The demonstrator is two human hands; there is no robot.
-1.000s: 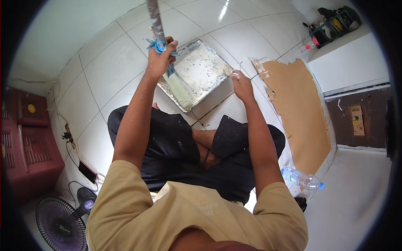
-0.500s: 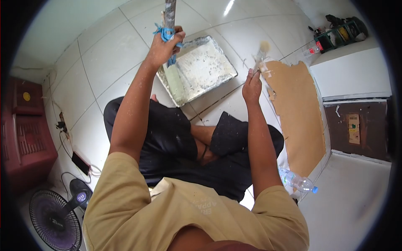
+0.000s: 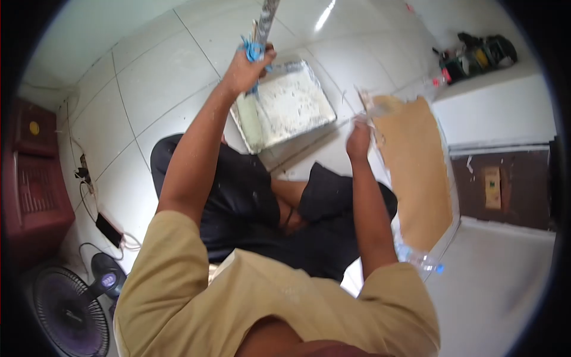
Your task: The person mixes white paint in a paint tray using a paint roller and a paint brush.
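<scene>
My left hand [image 3: 245, 70] is closed round the handle of a paint roller [image 3: 250, 122], where blue ties bind it to a paint-flecked pole [image 3: 269, 15]. The pale green roller sleeve lies along the left side of a paint tray [image 3: 300, 104], whose surface is coated in whitish paint. On the right, my right hand [image 3: 358, 141] grips a paintbrush [image 3: 383, 108]. Motion smears the brush; its bristles point right, over a sheet of brown cardboard [image 3: 416, 172] on the floor.
A plastic bottle [image 3: 423, 260] with a blue cap lies by my right knee. A crate of items [image 3: 476, 59] sits on a ledge at upper right. At left stand a maroon plastic cabinet [image 3: 38, 184], a fan [image 3: 68, 312], and cables [image 3: 89, 202] along the floor.
The paintbrush has swung from pointing up and away to pointing right over the cardboard, and my right hand has dropped slightly. The pole now leans more to the right.
</scene>
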